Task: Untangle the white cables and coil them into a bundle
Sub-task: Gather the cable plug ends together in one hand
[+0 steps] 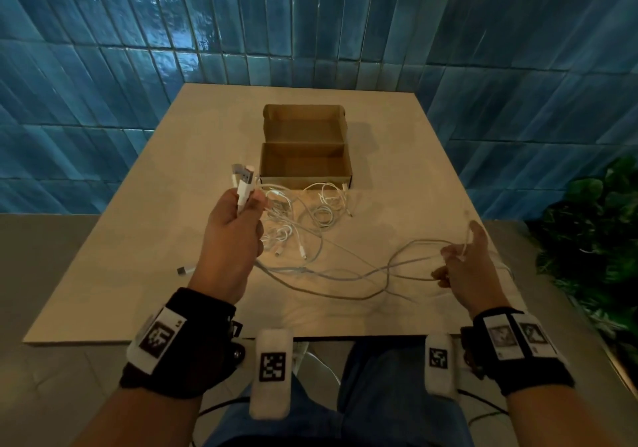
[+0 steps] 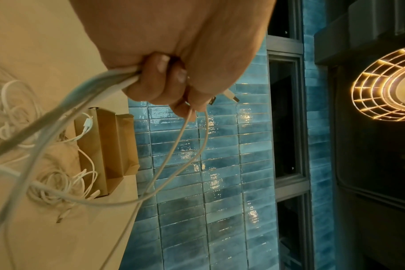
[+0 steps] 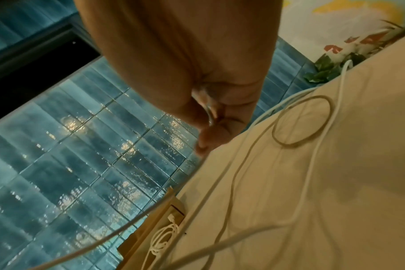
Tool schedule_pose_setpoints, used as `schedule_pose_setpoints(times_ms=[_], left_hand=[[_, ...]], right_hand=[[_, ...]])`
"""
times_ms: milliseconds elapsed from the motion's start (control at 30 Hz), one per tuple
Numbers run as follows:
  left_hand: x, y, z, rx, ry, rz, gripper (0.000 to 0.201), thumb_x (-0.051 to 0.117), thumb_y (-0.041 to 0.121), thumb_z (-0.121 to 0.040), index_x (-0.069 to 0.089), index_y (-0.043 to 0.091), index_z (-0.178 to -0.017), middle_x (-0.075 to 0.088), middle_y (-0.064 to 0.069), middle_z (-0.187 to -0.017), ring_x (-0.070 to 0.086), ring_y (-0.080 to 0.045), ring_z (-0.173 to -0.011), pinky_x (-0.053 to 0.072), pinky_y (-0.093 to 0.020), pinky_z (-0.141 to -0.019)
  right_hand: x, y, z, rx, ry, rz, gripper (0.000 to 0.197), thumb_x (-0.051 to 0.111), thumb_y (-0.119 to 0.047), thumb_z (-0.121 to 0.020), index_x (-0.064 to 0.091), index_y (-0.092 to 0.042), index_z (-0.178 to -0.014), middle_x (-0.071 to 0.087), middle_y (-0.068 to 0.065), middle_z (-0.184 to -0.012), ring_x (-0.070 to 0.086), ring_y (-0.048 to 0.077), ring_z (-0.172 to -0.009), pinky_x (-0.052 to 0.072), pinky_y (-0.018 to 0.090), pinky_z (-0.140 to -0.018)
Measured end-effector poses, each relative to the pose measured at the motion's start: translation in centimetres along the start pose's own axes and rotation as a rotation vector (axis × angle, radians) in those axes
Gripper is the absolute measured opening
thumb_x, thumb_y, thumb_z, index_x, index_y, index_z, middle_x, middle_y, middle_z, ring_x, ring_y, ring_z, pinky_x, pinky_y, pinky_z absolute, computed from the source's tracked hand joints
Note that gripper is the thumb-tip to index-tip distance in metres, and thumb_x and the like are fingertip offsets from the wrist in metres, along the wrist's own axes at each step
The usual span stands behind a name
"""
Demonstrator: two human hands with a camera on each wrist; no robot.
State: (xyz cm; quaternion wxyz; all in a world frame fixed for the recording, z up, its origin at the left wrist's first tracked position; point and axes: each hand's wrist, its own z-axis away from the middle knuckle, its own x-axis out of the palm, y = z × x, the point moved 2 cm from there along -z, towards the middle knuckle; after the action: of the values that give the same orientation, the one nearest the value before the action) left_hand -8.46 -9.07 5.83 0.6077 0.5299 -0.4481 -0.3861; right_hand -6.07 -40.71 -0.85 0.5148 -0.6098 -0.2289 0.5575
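Observation:
Several white cables (image 1: 310, 225) lie tangled on the beige table (image 1: 145, 274), just in front of the cardboard box. My left hand (image 1: 241, 215) is raised over the tangle's left side and grips a bunch of cable ends in a fist; their USB plugs (image 1: 243, 177) stick up above it. The left wrist view shows the same fist (image 2: 173, 82) with cables (image 2: 81, 102) running out of it. Long strands (image 1: 379, 270) stretch right to my right hand (image 1: 455, 260), which pinches them near the table's right edge. In the right wrist view a strand (image 3: 209, 113) passes between the fingers (image 3: 204, 138).
An open brown cardboard box (image 1: 305, 156) stands at the table's middle, lid flap up, behind the tangle. One loose plug (image 1: 182, 270) lies left of my left wrist. A leafy plant (image 1: 593, 225) stands beyond the right edge. Blue tiled wall behind.

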Motion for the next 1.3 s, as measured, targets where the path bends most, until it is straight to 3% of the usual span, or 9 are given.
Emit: schedule_pose_setpoints(times_ms=[100,167,333,433,567,833,967,1133,1300], left_hand=[[0.7,0.2,0.4,0.019,-0.072,-0.033,0.022,0.044,0.02,-0.103,0.054,0.014,-0.084,0.045,0.009,-0.058,0.022,-0.004,-0.043,0.02,-0.018,-0.038],[1.2,0.1,0.6,0.021,-0.103,-0.058,0.022,0.045,0.019,-0.102,0.054,0.015,-0.082,0.055,0.007,-0.065,0.025,-0.004,-0.043,0.022,-0.018,-0.038],[3.2,-0.3,1.7,0.072,-0.226,-0.181,0.018,0.05,0.015,-0.099,0.057,0.015,-0.083,0.061,0.013,-0.061,0.041,0.001,-0.043,0.031,-0.01,-0.043],[3.8,-0.1,2.2,0.103,-0.262,-0.185,0.01,0.051,0.011,-0.098,0.056,0.01,-0.089,0.061,0.013,-0.06,0.047,0.006,-0.044,0.035,-0.008,-0.045],[2.9,-0.2,1.5,0.123,-0.192,-0.196,0.014,0.051,0.012,-0.098,0.056,0.016,-0.086,0.061,0.01,-0.066,0.045,0.004,-0.046,0.033,-0.01,-0.045],[-0.5,-0.3,-0.5,0.065,0.034,0.0,0.029,0.047,0.019,-0.102,0.054,0.025,-0.074,0.045,-0.003,-0.074,0.026,-0.006,-0.047,0.018,-0.023,-0.042],[-0.5,-0.8,-0.5,0.054,0.034,0.031,0.035,0.047,0.02,-0.102,0.057,0.028,-0.069,0.038,-0.006,-0.076,0.023,-0.006,-0.047,0.017,-0.023,-0.042],[-0.2,-1.0,-0.3,0.032,0.048,0.054,0.039,0.047,0.02,-0.102,0.06,0.03,-0.066,0.04,-0.006,-0.075,0.023,-0.005,-0.045,0.018,-0.02,-0.038],[-0.9,-1.2,-0.7,-0.005,0.102,0.022,0.023,0.047,0.019,-0.102,0.05,0.019,-0.079,0.055,0.008,-0.071,0.029,-0.003,-0.044,0.023,-0.017,-0.038]], right_hand=[[0.6,0.0,0.6,-0.062,-0.005,0.309,0.08,0.062,-0.013,-0.088,0.013,-0.022,-0.15,0.028,0.015,-0.142,0.046,0.033,-0.12,0.04,0.044,-0.101],[1.3,-1.8,2.0,-0.211,-0.048,0.373,0.073,0.065,-0.027,-0.087,0.023,-0.021,-0.148,0.026,0.011,-0.145,0.033,0.029,-0.131,0.028,0.037,-0.109],[4.9,-8.9,6.9,-0.491,-0.572,0.079,0.042,0.053,-0.034,-0.093,0.048,-0.028,-0.134,0.052,-0.012,-0.128,0.047,0.0,-0.117,0.038,0.011,-0.094],[6.0,-10.7,7.5,-0.604,-0.569,0.012,0.017,0.05,-0.02,-0.097,0.066,-0.016,-0.094,0.068,-0.006,-0.087,0.062,0.01,-0.088,0.045,0.023,-0.082],[5.9,-11.0,7.1,-0.555,-0.591,-0.069,0.026,0.045,-0.013,-0.098,0.06,-0.019,-0.078,0.05,-0.011,-0.055,0.052,0.008,-0.056,0.047,0.021,-0.062],[1.1,-8.3,3.5,-0.464,-0.264,0.065,0.026,0.046,-0.018,-0.098,0.062,-0.025,-0.079,0.044,-0.01,-0.056,0.038,0.003,-0.049,0.035,0.022,-0.05],[-0.1,-6.9,2.7,-0.485,-0.172,0.26,0.021,0.052,-0.02,-0.095,0.064,-0.015,-0.078,0.055,-0.014,-0.058,0.05,-0.001,-0.057,0.035,0.011,-0.054],[-0.7,-5.0,2.4,-0.412,-0.087,0.418,0.034,0.055,-0.036,-0.092,0.058,-0.013,-0.067,0.053,-0.005,-0.058,0.049,0.009,-0.057,0.035,0.02,-0.055],[-1.6,-4.3,1.6,-0.235,-0.112,-0.142,0.02,0.051,-0.014,-0.096,0.065,-0.02,-0.084,0.057,0.0,-0.069,0.049,0.009,-0.058,0.043,0.023,-0.057]])
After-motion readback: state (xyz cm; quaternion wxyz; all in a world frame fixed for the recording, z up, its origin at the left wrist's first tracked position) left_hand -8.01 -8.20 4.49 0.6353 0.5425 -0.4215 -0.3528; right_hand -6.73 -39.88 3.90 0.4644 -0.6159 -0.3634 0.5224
